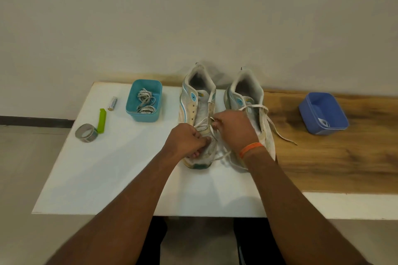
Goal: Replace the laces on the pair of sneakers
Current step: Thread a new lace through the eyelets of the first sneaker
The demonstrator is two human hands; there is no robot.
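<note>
From the head camera, both hands are down on the left sneaker (197, 118), which sits toes toward the person on the white board (103, 168), just beside the right sneaker (251, 112). The left hand (185, 141) is curled round the toe end, fingers tucked against the fabric, pinning the shoe in place. The right hand (233, 128) pinches the white lace (202, 121) near the lower eyelets, and that lace looks only partly threaded, upper holes bare. I'd judge the lace soft, flat and limp, so it wants taking right at the stiff tip; farther back it would just fold. The shoe looks light and likely to slide, hence the steadying grip. The right sneaker's lace (277, 131) hangs loose, one end trailing onto the wooden top (344, 168). Now the containers: the teal tub (143, 114) on the left holds a bundle of pale coiled laces (146, 101). The blue tub (323, 114), well apart on the right, has something small and pale in its corner; can't tell what. Near the teal tub lie a battery (112, 103), a green clip (101, 121) and a roll of tape (86, 133).
</note>
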